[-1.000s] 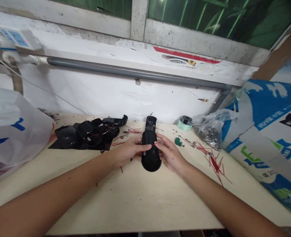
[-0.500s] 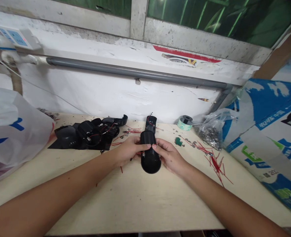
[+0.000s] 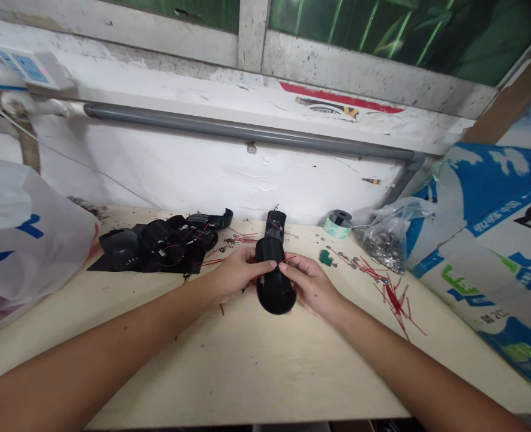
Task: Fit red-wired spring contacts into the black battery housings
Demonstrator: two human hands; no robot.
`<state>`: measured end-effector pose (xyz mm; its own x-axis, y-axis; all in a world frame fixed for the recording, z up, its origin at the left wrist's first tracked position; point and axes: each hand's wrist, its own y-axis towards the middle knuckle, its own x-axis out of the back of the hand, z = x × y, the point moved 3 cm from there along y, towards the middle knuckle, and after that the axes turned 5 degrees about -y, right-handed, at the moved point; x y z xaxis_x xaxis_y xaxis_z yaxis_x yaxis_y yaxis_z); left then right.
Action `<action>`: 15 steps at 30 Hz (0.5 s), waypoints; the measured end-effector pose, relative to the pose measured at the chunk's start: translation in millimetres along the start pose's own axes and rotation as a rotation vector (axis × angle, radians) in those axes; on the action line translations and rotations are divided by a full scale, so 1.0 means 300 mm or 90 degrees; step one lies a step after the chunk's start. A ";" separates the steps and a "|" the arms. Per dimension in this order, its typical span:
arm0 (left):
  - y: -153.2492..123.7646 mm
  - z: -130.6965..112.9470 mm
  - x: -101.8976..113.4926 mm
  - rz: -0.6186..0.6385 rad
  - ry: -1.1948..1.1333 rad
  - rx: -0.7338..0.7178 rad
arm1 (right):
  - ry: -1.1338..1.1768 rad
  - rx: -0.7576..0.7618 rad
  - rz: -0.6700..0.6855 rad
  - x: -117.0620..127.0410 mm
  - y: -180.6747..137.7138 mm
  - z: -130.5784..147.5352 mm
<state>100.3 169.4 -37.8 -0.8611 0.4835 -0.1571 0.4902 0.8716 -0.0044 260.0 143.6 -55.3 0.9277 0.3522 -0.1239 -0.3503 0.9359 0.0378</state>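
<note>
A black flashlight-shaped plastic housing (image 3: 273, 282) with thin red wires lies lengthwise at the middle of the wooden bench (image 3: 229, 360), its round end towards me. My left hand (image 3: 236, 271) grips its left side, thumb on top. My right hand (image 3: 308, 284) grips the right side, thumb and forefinger pinched at a red wire on the body. Both hands have their fingers wrapped round it.
A heap of black housing parts with red wires (image 3: 161, 243) lies at the back left. A white plastic bag (image 3: 17, 234) is far left. A solder spool (image 3: 337, 224), a bag of metal parts (image 3: 384, 237), loose red wires (image 3: 393, 297) and a blue-and-white sack (image 3: 494, 252) lie right.
The housing has been shifted slightly between my hands. My right thumb and forefinger have closed in on the red wire on its top. Both arms stay in place.
</note>
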 end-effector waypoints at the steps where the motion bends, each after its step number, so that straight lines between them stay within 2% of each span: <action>1: 0.000 0.000 0.001 -0.001 0.013 -0.003 | -0.002 0.003 0.001 -0.001 0.000 0.000; 15: -0.002 -0.001 -0.010 -0.004 0.058 -0.030 | -0.044 0.053 -0.030 0.002 -0.010 0.010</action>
<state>102.5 167.3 -37.1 -0.8738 0.4816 -0.0668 0.4798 0.8764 0.0421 262.0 141.0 -52.5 0.9506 0.3047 -0.0595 -0.2966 0.9480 0.1158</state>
